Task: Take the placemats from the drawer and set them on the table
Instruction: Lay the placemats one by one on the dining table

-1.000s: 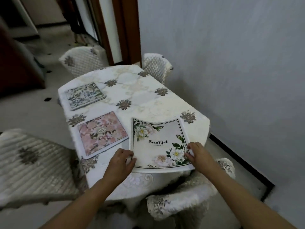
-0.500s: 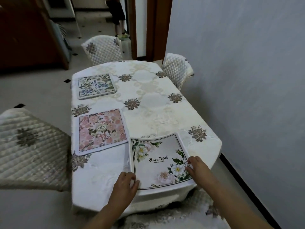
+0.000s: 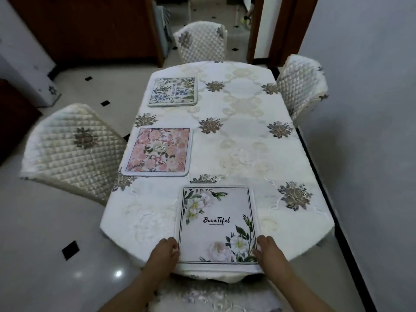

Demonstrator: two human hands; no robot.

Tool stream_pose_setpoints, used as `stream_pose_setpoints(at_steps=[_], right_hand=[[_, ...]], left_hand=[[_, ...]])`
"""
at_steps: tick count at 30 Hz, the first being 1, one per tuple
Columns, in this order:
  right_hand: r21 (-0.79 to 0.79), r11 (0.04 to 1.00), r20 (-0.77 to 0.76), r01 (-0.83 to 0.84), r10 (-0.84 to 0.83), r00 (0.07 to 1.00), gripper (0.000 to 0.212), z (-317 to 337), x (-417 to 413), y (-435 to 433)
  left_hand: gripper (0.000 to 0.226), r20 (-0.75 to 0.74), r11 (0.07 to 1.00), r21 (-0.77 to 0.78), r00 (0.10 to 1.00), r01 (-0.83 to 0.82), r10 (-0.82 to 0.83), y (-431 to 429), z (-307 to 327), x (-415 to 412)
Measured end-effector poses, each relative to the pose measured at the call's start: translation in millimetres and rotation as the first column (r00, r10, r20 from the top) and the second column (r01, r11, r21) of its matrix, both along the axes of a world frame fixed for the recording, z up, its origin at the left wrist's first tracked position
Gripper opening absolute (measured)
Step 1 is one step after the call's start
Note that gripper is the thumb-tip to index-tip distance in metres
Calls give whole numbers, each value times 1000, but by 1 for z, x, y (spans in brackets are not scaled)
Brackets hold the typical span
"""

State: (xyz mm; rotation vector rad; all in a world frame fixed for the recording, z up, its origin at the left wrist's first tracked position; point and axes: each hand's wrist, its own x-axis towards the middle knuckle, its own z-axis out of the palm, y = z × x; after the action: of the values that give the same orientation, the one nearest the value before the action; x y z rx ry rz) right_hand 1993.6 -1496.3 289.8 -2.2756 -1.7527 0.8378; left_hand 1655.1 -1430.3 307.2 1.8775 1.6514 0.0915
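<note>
With left hand (image 3: 166, 248) and right hand (image 3: 269, 248) pinching the white floral square placemat (image 3: 216, 221) by its lower corners, we should lay it flat and square to the cloth-covered worktop (image 3: 236, 154) edge.

Pink floral placemat (image 3: 158, 152) — white tablecloth (image 3: 243, 140), grey-gold rosettes.

Bare cloth runs along the right edge of the white embroidered table (image 3: 247, 140); a pink floral placemat (image 3: 158, 152) and a blue-green floral placemat (image 3: 172, 91) line its left edge.
</note>
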Motion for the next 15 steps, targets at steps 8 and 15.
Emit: stream_pose_setpoints(at_steps=[8, 15], right_hand=[[190, 974, 184, -125, 90, 979, 30, 2, -4, 0], [189, 908, 187, -375, 342, 921, 56, -16, -94, 18]], left_hand=[[40, -99, 988, 144, 995, 48, -34, -9, -13, 16], [63, -246, 936, 108, 921, 334, -301, -11, -28, 95]])
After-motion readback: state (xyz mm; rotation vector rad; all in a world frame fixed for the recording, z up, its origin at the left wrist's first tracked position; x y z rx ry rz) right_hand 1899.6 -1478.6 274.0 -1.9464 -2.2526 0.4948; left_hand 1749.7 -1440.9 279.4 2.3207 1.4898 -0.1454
